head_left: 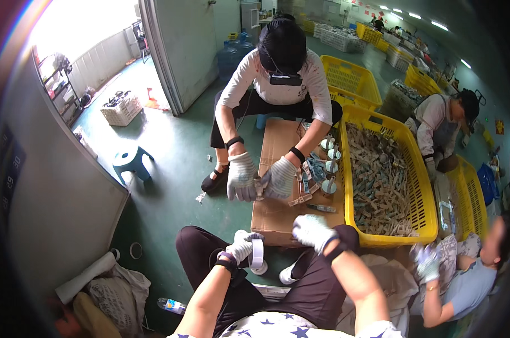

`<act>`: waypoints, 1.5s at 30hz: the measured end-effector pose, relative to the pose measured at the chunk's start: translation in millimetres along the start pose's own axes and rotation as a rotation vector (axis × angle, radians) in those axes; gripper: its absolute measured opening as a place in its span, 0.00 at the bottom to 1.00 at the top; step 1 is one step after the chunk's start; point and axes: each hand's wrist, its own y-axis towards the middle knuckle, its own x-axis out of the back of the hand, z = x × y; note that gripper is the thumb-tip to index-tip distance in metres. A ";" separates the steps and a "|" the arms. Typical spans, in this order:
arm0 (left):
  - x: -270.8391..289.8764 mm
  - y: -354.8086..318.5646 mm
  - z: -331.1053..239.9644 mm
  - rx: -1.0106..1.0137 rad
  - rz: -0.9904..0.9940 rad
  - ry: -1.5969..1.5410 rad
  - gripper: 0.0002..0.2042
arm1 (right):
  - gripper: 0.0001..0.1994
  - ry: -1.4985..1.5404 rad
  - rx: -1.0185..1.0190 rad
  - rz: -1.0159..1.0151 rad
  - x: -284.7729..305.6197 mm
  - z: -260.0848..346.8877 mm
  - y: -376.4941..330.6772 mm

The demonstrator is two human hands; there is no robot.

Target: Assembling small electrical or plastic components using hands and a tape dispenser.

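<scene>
My left hand (pixel 241 248), in a white knitted glove, grips a roll of white tape (pixel 257 254) above my lap. The glove on my right hand (pixel 313 231) is curled closed just over the near edge of the cardboard (pixel 277 217); any small thing in its fingers is hidden. Farther right on that cardboard lie several small strip-like pieces (pixel 306 176) and round whitish-green discs (pixel 329 185). Across from me, a seated person's gloved hands (pixel 260 179) hold a small pale piece between them.
A yellow crate (pixel 430 211) full of small flat strips stands to the right of the cardboard. Two more people work at the right, one close by my right arm. On the left are a dark stool (pixel 132 163), a bottle (pixel 171 306) and sacks (pixel 117 296).
</scene>
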 end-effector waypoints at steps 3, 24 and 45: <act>-3.6 3.3 -4.8 0.027 -0.020 0.052 0.08 | 0.14 -0.282 -0.260 0.229 22.3 -57.4 35.6; 0.4 10.5 16.1 0.058 -0.146 -0.107 0.06 | 0.18 -0.057 -0.255 0.199 -3.3 -50.1 56.9; 9.8 7.5 59.0 0.176 0.153 -0.171 0.18 | 0.12 0.144 0.067 0.192 -22.1 -6.9 39.3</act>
